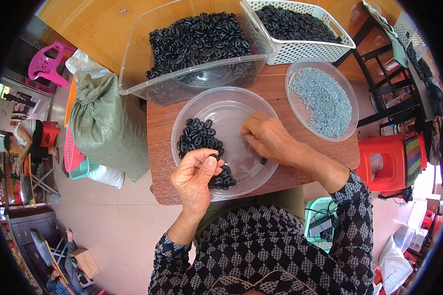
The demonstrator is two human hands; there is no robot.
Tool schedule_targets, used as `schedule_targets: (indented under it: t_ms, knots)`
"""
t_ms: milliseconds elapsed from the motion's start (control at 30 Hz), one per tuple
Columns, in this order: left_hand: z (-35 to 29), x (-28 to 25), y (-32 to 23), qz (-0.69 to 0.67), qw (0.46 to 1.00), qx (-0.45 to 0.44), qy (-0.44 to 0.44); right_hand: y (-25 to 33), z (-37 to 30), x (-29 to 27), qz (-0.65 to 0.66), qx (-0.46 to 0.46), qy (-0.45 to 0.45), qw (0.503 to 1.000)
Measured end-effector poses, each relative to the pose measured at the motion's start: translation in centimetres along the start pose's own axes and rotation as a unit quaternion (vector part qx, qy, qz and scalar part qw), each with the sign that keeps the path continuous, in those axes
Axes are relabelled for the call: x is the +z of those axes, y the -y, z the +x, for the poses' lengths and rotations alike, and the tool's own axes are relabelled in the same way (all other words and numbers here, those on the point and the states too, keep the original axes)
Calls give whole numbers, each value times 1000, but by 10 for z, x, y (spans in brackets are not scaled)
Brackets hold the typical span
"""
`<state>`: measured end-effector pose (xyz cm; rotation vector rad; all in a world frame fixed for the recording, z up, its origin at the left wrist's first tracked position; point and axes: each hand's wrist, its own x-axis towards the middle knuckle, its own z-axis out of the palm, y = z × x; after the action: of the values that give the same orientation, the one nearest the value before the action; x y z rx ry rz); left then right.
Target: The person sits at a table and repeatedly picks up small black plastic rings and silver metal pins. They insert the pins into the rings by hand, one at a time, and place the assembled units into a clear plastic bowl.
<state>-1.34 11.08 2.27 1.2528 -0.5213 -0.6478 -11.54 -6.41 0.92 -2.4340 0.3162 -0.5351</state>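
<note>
The left hand (198,173) pinched one black ring (214,157) over the bowl (261,101); the curled right hand (266,137) lay just beside it.

Bowl floor (236,115) open centrally; black rings (198,136) (left side) crowd it.

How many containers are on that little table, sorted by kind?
Round clear bowls: 2, one with black rings, one with silver screws
Clear rectangular tub of black rings: 1
White slotted basket of black rings: 1
Total: 4 containers
</note>
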Motion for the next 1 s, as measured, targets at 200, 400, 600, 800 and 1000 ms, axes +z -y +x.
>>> schedule_targets:
  t_ms: [200,400,600,800,1000]
  knots:
    - [-1,-2,3,-1,1000,-9,-4,-1,-8,-5,-19,-37,75,996]
    - [-1,-2,2,7,1000,-6,-3,5,-17,-10,12,-32,178,983]
    - [-2,-3,3,8,1000,-7,-4,20,-18,-2,17,-78,263,961]
    - [-2,-4,4,6,1000,-10,-4,27,-17,3,-19,-128,247,960]
    - [-2,-4,3,9,1000,-10,-5,30,-16,7,-28,-133,257,957]
